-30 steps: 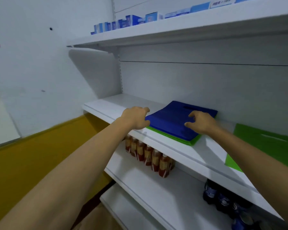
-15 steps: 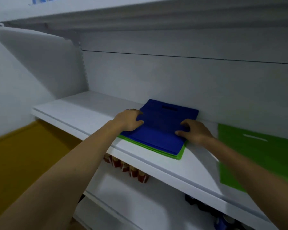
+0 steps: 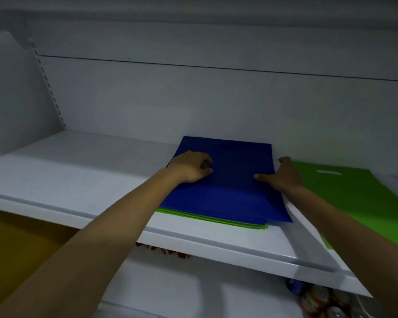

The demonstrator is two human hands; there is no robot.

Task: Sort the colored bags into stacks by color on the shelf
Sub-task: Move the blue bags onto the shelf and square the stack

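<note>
1. The blue bags (image 3: 228,196) lie stacked on the shelf (image 3: 78,180), their back edge against the rear wall; green bags (image 3: 216,218) peek out beneath them along the front; a lone green bag (image 3: 354,196) lies flat just to the right.
2. The left hand (image 3: 191,167) rests on the stack's left part, fingers curled with the tips on the top bag; whether they pinch a layer I cannot tell.
3. The right hand (image 3: 284,177) grasps the stack's right edge, thumb on top, fingers curled over the side.
4. The step looks like parting blue from green; best to work the fingertips in at the colour seam, lift all the blue as one flat sheaf, and keep the green from dragging along.
5. Thin bags may fan out; support both sides evenly; set the blue down toward the shelf's left end, well apart from the green.
</note>
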